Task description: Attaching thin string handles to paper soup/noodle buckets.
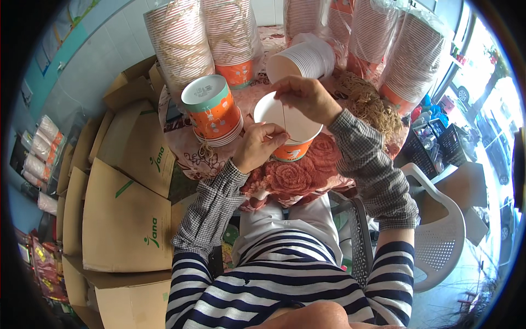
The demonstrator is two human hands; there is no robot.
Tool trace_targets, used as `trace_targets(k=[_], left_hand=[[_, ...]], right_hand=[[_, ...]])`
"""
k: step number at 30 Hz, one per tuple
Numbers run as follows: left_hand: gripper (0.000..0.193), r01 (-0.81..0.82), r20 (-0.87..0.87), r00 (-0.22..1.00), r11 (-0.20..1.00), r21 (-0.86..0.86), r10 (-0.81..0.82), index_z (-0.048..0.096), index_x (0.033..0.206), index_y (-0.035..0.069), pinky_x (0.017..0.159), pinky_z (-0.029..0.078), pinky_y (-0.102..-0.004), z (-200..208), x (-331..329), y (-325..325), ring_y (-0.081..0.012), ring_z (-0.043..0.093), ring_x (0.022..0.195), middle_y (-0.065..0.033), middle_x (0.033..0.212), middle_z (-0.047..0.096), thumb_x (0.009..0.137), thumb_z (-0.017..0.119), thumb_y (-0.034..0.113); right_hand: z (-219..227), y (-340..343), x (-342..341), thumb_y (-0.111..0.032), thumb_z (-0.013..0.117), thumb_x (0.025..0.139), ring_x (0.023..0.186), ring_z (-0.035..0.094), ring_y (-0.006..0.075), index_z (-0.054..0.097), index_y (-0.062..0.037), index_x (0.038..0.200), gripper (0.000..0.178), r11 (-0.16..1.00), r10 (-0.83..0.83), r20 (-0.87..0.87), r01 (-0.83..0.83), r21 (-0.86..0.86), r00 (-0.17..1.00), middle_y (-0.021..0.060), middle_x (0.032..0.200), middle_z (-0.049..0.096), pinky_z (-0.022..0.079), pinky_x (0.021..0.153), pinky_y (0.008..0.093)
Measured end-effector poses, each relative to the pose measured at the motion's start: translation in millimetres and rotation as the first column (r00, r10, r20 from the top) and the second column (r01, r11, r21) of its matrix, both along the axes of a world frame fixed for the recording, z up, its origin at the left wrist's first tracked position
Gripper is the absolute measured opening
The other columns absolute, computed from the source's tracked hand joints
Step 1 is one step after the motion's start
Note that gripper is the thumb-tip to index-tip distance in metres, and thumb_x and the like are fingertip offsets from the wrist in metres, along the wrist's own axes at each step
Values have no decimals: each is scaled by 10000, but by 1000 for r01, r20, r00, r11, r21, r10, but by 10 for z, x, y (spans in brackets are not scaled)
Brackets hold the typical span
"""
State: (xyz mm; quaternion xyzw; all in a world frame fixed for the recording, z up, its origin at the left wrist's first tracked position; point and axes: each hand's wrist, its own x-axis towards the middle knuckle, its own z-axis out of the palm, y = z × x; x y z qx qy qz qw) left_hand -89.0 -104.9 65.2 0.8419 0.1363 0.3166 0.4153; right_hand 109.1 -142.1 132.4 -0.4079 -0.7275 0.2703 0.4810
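An orange paper tub (289, 152) with a white inside stands upright on the table in front of me, its mouth facing up. Over its mouth, a thin string (284, 114) runs between my hands. My left hand (259, 145) is closed at the tub's near left rim, thumb and forefinger pinching the lower end. Higher up, above the far rim, my right hand (310, 98) pinches the string's upper part. To the left sits an upside-down stack of orange and green tubs (211, 112), with bits of string at its base. A tan heap of loose strings (375, 104) lies to the right.
Tall plastic-wrapped tub stacks (178, 46) line the table's back, and one wrapped stack (298, 61) lies on its side. The table wears a red flowered cloth (293, 178). Cardboard boxes (129, 219) crowd the left; a white plastic chair (441, 241) stands at right.
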Motion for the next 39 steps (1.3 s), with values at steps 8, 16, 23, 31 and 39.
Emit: trace_targets(k=[8,16,23,31,39], left_hand=[[193,-28,111,992,958,-285,62,650,1004,-31,719,502,-225,-106,-73,70,-72,604,784,-13,823,656,942,602,145],[203,-69,79,992,956,-286,95,652,1019,-32,746,488,-218,-29,-36,16,-57,597,811,-23,862,672,934,613,148],[201,-47,98,992,959,-279,78,650,1007,-27,727,496,-224,-21,-26,10,-64,606,789,-25,852,677,932,614,156],[133,43,271,955,844,-535,124,599,996,16,791,494,-234,65,-40,-26,-96,613,859,-29,871,639,920,620,123],[157,175,405,907,776,-607,112,619,1050,5,796,514,-251,93,25,-72,-109,632,822,-64,944,686,902,629,58]], right_hand=[[-31,-347,-99,-201,682,864,847,681,184,661,-28,1039,247,926,-367,333,376,40,868,108,887,698,521,783,335],[-553,-612,-271,-145,724,804,787,659,217,689,-39,926,165,903,-429,114,423,73,896,98,866,690,523,739,336],[-688,-515,-279,-113,695,833,789,652,175,686,-38,909,107,903,-427,-107,430,6,898,77,827,680,517,722,301],[-592,-603,-310,-73,654,852,842,645,194,646,-36,923,80,845,-535,-74,534,-29,842,74,879,664,515,753,325],[-331,-638,-415,-51,703,693,977,562,266,636,-102,900,223,660,-603,314,236,713,734,50,974,582,468,838,402]])
